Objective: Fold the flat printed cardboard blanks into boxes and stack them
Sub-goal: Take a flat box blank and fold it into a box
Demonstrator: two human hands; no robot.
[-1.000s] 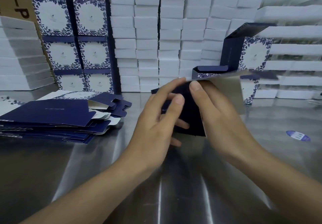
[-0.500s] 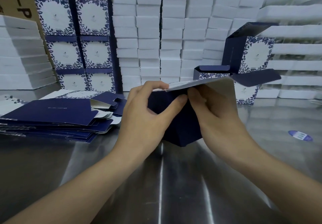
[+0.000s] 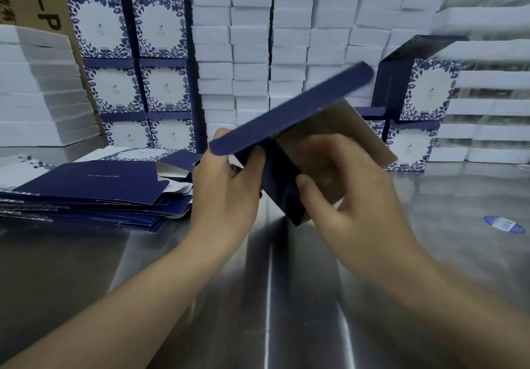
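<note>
A half-folded navy cardboard box (image 3: 289,110) is held above the steel table (image 3: 286,297) between both hands. My left hand (image 3: 226,190) grips its left side, thumb on the lower navy panel. My right hand (image 3: 352,196) holds the right side, fingers inside against the grey inner face. One long navy flap sticks up to the right, blurred. A pile of flat printed blanks (image 3: 91,193) lies at the left. Finished blue-and-white floral boxes (image 3: 132,67) are stacked behind it, and a few more floral boxes (image 3: 415,116) stand at the right.
White foam blocks (image 3: 286,38) are piled along the back and both sides. A brown carton (image 3: 37,4) leans at the far left. A blue oval sticker (image 3: 504,224) lies on the table at the right.
The box has been turned in my hands: the long flap that lay level now tilts up to the right, and the grey inside faces me. My right fingers have moved inside it.
</note>
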